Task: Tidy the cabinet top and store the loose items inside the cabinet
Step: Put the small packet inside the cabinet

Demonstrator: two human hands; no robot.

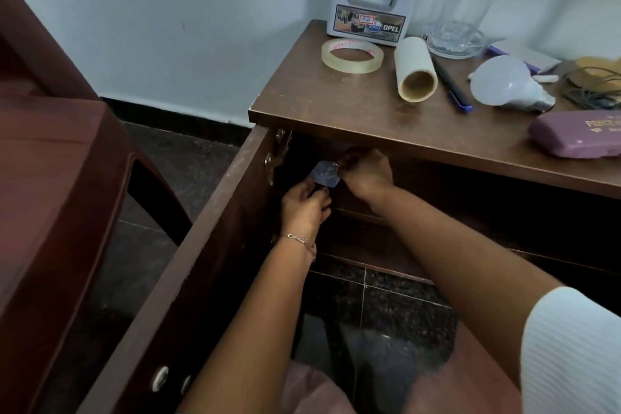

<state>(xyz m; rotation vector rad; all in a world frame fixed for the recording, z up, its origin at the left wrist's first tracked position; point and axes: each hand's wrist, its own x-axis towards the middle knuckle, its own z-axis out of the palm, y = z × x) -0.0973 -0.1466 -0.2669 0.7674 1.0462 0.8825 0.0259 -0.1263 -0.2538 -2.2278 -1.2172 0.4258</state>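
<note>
We have both hands inside the open cabinet (336,104), just under the front edge of its top. Between them is a small bluish packet (324,173). Our left hand (304,208) comes up from below with its fingers curled onto the packet's lower edge. Our right hand (366,175) pinches its right side, fingers bent and knuckles toward us. The packet therefore lies above the left hand and to the left of the right one, touching both, close to the hinge (277,158) of the open door (201,245). It looks crumpled and roughly as wide as it is tall, so we cannot tell its long axis or which way it points.

On the top, a tape roll (352,55) lies flat. Beside it a cardboard tube (416,69) lies on its side with its open end toward us, and next to that are a pen (452,84), a bulb (504,84) and a purple case (578,136).
</note>
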